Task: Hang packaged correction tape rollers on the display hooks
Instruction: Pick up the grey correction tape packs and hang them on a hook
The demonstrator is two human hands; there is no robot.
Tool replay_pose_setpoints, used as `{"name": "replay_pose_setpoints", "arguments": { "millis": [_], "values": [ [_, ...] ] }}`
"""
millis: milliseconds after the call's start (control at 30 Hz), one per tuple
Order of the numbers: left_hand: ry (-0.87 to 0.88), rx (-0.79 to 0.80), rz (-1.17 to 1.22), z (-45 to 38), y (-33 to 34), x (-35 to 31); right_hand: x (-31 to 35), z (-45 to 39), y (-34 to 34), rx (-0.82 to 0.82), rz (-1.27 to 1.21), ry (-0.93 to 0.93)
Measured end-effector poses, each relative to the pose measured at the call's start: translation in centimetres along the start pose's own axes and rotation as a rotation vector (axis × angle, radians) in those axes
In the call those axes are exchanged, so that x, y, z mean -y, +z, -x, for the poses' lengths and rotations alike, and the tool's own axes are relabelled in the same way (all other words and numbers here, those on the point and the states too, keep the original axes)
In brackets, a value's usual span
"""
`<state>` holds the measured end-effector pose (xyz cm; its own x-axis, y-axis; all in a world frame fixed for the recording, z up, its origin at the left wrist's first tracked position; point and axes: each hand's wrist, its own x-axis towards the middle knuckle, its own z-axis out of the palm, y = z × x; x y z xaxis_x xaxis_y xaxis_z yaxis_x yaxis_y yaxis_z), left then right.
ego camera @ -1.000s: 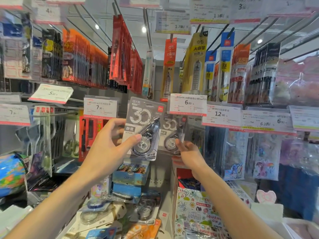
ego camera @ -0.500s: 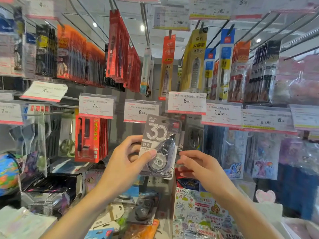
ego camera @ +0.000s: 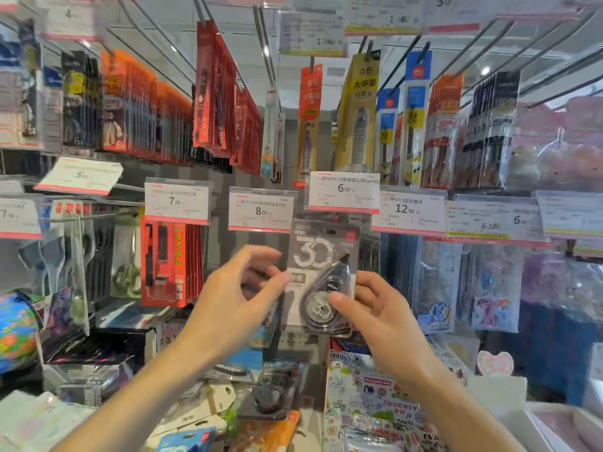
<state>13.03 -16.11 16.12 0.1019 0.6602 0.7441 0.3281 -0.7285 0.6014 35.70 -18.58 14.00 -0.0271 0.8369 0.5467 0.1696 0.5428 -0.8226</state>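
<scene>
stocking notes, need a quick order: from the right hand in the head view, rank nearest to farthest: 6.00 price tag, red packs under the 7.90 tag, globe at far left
From the right hand:
1. 6.00 price tag, just above it.
2. Red packs, across to the left, under the 7.90 tag.
3. Globe, at the far left edge.

You have two hands up — left (ego camera: 235, 298), right (ego camera: 375, 308) — on one correction tape pack (ego camera: 321, 275); five readable price tags in that row.

The grey carded correction tape roller pack (ego camera: 321, 275) sits between the left hand (ego camera: 235, 298) and right hand (ego camera: 375, 308), just below the 6.00 price tag (ego camera: 342, 192) and right of the 8.00 price tag (ego camera: 261, 212).
</scene>
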Motion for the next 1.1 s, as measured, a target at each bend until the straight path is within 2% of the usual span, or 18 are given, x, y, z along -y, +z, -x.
{"name": "replay_pose_setpoints", "arguments": {
  "millis": [133,333,433,633,1100],
  "values": [
    [0.234,-0.067,-0.188,-3.4,-1.1,-2.3,0.3,0.7,-1.7,-0.051,0.029,-0.037],
    [0.524,0.040,-0.454,-7.6,-1.4,-5.2,0.5,1.4,-2.6,-0.070,0.071,-0.047],
    [0.593,0.065,-0.506,-8.4,-1.6,-5.5,0.4,1.5,-3.1,-0.073,0.102,-0.041],
    [0.570,0.005,-0.392,-9.0,-2.2,-5.9,0.7,0.9,-2.7,-0.053,0.138,-0.052],
    [0.520,0.044,-0.375,-8.4,-2.7,-5.8,1.9,-0.5,-1.1,-0.068,0.097,-0.135]
  ]
}}
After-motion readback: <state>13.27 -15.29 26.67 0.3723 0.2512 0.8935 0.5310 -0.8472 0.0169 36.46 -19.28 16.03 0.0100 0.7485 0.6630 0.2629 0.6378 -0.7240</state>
